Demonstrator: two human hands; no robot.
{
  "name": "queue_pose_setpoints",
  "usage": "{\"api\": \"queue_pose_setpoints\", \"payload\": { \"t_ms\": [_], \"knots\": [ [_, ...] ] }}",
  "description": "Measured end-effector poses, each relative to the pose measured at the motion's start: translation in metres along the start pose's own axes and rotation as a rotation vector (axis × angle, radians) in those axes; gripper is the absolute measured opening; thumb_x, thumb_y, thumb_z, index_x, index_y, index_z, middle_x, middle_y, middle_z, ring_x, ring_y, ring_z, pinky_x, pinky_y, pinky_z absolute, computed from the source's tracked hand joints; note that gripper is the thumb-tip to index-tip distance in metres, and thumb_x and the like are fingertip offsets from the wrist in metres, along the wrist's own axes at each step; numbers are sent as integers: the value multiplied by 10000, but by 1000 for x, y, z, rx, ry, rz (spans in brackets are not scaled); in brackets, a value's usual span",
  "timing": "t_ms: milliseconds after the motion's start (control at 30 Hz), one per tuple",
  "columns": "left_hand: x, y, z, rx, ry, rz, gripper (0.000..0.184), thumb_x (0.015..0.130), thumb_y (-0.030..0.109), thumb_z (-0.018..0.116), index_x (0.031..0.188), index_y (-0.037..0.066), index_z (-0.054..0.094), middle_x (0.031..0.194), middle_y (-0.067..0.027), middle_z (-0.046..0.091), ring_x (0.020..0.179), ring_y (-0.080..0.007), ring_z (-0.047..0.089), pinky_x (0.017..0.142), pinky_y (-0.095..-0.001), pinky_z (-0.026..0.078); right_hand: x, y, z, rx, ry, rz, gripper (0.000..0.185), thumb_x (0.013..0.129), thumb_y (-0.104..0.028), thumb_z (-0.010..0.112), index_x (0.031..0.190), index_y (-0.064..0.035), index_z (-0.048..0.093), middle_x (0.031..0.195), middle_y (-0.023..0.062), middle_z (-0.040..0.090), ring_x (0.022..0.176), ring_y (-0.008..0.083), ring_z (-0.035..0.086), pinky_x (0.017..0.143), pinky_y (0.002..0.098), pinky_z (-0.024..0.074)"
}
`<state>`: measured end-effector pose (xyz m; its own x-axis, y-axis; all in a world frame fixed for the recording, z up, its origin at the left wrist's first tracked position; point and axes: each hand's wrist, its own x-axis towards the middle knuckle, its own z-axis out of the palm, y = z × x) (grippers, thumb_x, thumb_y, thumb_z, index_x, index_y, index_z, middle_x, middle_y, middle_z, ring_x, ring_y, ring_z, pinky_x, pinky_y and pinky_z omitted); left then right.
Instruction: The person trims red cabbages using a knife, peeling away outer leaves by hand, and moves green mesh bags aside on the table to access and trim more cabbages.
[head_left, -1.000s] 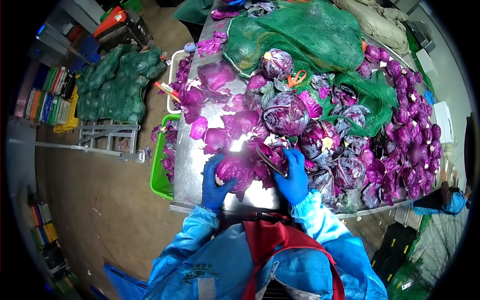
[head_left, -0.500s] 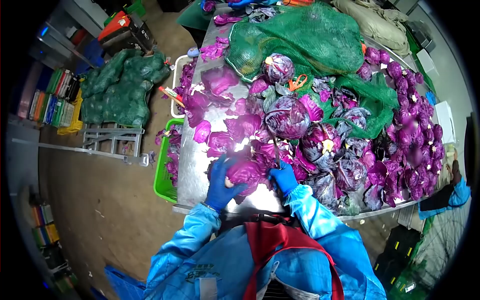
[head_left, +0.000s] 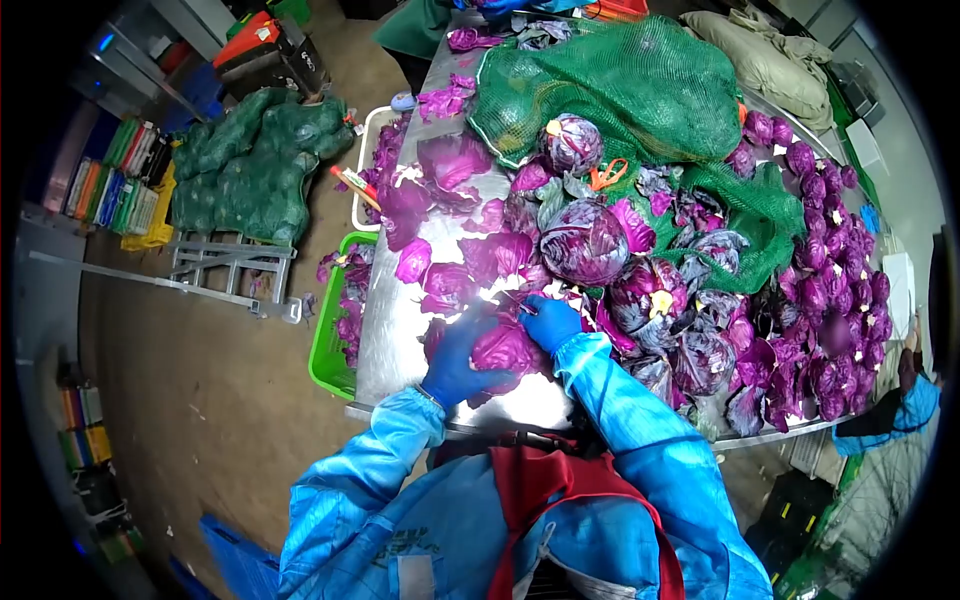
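My left hand (head_left: 462, 358), in a blue glove, is wrapped around the left side of a red cabbage (head_left: 507, 346) just above the metal table (head_left: 385, 372). Close by, at the cabbage's upper right, my gloved right hand (head_left: 550, 323) is closed on a knife, whose blade is mostly hidden now and showed more plainly a moment ago. Loose purple leaves (head_left: 497, 256) lie beyond both hands. Untrimmed red cabbages (head_left: 584, 241) with darker outer leaves sit ahead and to the right.
A green mesh sack (head_left: 620, 90) covers the table's far part. Many trimmed purple heads (head_left: 825, 290) are piled on the right. Left of the table stand a green crate (head_left: 330, 350) and a white bin (head_left: 370, 140) with leaves. Full net sacks (head_left: 250, 170) rest farther left. Another person's sleeve (head_left: 910, 405) shows at right.
My right hand has moved left and up with the knife, against the cabbage. My left hand still holds the cabbage, shifted slightly right. The whole view has shifted a little.
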<state>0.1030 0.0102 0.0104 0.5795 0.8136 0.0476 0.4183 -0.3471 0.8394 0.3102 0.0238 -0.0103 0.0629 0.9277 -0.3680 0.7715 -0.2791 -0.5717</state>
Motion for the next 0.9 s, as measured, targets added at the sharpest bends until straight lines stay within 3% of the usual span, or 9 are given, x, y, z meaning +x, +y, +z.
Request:
{"api": "queue_pose_setpoints", "payload": {
  "t_ms": [133,167,267,300,400,567,700,800,900],
  "knots": [
    [-7,4,-18,-42,88,-46,794,585,324,850,1252,89,492,1441,-203,258,1315,-347,308,1069,-437,284,-11,16,-1,412,15,-11,503,786,-398,658,1182,-99,574,1054,183,629,952,327,616,835,374,478],
    [-11,10,-16,-2,131,-30,863,582,285,855,1298,64,428,1400,-199,306,1283,-334,345,1053,-428,312,-15,18,-1,564,44,-32,543,778,-408,671,1205,-90,563,1080,188,622,973,318,614,853,364,473],
    [-17,28,16,-160,429,-171,944,551,340,856,1301,27,376,1284,-205,424,1183,-352,444,999,-445,357,-39,-9,-23,434,-12,-65,638,760,-441,692,1251,-69,528,1144,203,594,1030,306,596,887,351,460],
    [-16,24,24,-152,417,-176,1032,533,347,860,1333,3,307,1228,-204,457,1132,-343,478,980,-435,374,-47,-30,-37,288,14,-111,633,759,-453,689,1251,-86,531,1122,199,605,1013,306,603,878,349,466],
    [-15,22,24,-51,429,-130,1008,544,346,853,1327,-1,321,1234,-204,456,1141,-343,473,974,-432,381,-27,-31,-27,138,-84,-153,637,772,-480,657,1291,-152,489,1142,162,603,1020,324,597,874,394,470],
    [-19,17,12,98,303,-48,1094,513,375,859,1373,28,278,1270,-192,440,1181,-350,448,992,-435,371,3,-29,-20,-65,-105,-227,467,827,-525,539,1048,-135,668,993,127,663,909,313,631,810,396,489],
    [-17,20,-1,-120,270,-103,1137,500,406,865,1379,18,256,1281,-183,426,1195,-346,429,1005,-442,352,5,-11,-15,268,-98,-69,524,814,-535,564,1098,-100,636,978,157,659,906,310,636,802,387,491],
    [-29,20,5,-19,383,-136,1179,489,430,868,1386,0,235,1319,-199,394,1229,-354,395,1029,-442,325,-19,-27,-25,363,-93,-276,572,773,-450,687,1157,-38,589,1015,195,649,952,278,639,842,350,482],
    [-40,6,26,-174,483,-224,1129,574,432,833,1396,-17,204,1395,-226,303,1276,-354,345,1058,-433,293,-17,-32,-19,206,-202,-282,496,785,-462,655,1150,-130,608,997,171,646,913,303,633,806,380,490]
  ]
}}
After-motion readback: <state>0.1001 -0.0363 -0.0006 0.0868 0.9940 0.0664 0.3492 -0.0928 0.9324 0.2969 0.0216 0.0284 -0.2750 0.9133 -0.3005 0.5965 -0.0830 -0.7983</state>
